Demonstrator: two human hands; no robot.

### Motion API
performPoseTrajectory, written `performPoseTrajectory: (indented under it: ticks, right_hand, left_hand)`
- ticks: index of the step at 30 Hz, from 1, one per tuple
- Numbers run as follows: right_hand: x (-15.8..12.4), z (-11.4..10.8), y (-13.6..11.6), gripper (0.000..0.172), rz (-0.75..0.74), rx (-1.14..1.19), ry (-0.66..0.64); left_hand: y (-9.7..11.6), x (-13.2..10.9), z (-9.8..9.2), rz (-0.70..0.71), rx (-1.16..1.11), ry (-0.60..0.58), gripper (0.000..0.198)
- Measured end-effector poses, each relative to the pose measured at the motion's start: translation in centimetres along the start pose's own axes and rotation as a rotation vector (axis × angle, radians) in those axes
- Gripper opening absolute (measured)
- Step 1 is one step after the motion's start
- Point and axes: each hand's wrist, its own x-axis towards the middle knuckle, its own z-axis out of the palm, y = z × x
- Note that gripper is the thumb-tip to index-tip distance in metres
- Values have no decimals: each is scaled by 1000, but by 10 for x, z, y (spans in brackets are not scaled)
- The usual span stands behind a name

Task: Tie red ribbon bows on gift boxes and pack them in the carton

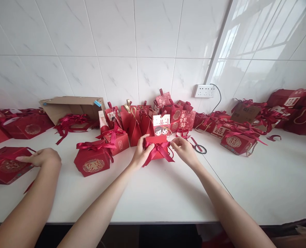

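A small red gift box [156,140] with a dark red ribbon bow [160,148] across its front stands at the middle of the table. My left hand [141,153] grips its left side, with the thumb on the front near the bow. At the box's right side, my right hand [183,148] pinches the end of the ribbon with thumb and forefinger. A twisted red cord [171,153] hangs beside the bow. Just behind the box stands a white card [161,124] with two cartoon figures.
At the left, another person's hand [45,156] holds a large red box [7,165]. A hexagonal red box [92,160] stands nearer me. Scissors [200,149] lie right of my right hand. Behind are a cardboard box [72,100], several red boxes and a power strip [204,91].
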Motion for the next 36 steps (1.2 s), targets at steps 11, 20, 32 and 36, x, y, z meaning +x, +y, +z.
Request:
performPoseTrajectory:
  ticks: [11,20,32,36]
  right_hand:
    - [-4,9,15,100,-483,-161,-274]
    - [-1,13,23,100,-484,-166,-211]
    - [-4,19,20,90,-553,-199,-29]
    - [-7,18,15,91,-568,-222,19]
  left_hand:
    - [-1,0,-4,25,-52,-98,60]
    - [-7,2,-3,287,118,127,41]
    - [9,-13,1,1086,505,83,8]
    - [12,-16,-1,1222,584,89,8]
